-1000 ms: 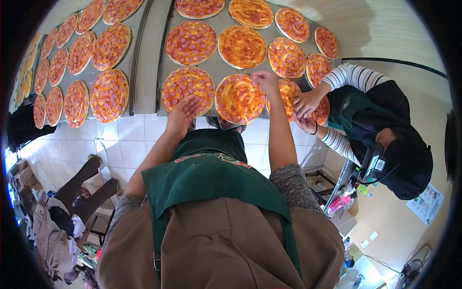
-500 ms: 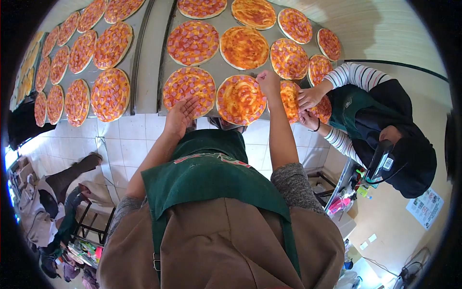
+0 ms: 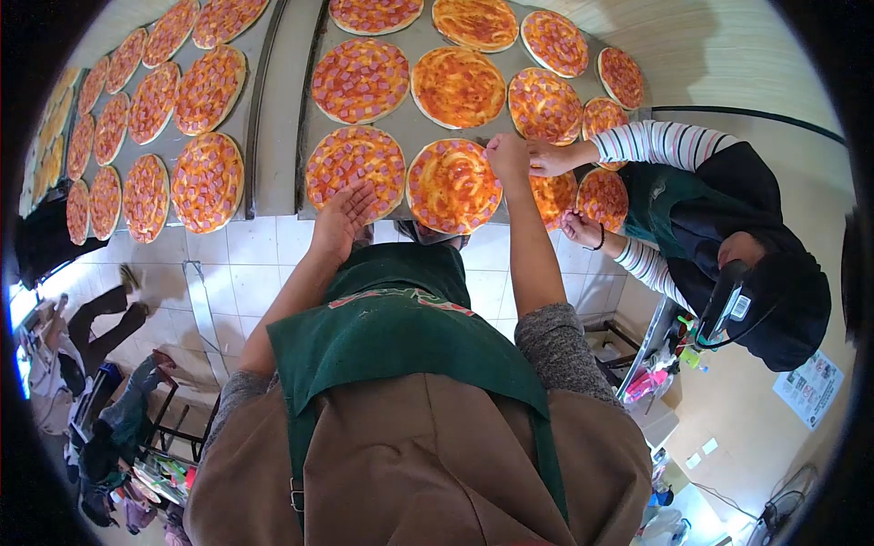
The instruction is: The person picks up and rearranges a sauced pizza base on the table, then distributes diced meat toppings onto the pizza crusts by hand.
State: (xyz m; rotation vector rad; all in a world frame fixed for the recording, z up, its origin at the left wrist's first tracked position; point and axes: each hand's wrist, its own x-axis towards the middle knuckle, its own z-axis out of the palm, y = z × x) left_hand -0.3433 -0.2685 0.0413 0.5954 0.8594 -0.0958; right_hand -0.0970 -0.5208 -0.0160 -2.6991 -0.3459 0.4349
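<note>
- Our landmark is a half-topped pizza (image 3: pixel 453 187) at the near edge of a metal tray (image 3: pixel 405 132): pink cubes along its rim, its middle mostly sauce and cheese.
- We seem to be partway through scattering cubes over it.
- Left of it, our left hand (image 3: pixel 344 214) lies palm up, fingers spread, over a fully topped pizza (image 3: pixel 339 156); we cannot tell whether it cradles cubes.
- At its far right edge, our right hand (image 3: pixel 508 156) looks bunched; whether its fingertips grip anything, we cannot tell.
- The next move seems to call for small, even drops across its middle.
- Behind it lies a sauced pizza (image 3: pixel 458 88).
- To its right, a co-worker's hand (image 3: pixel 550 158) crowds our right hand.
</note>
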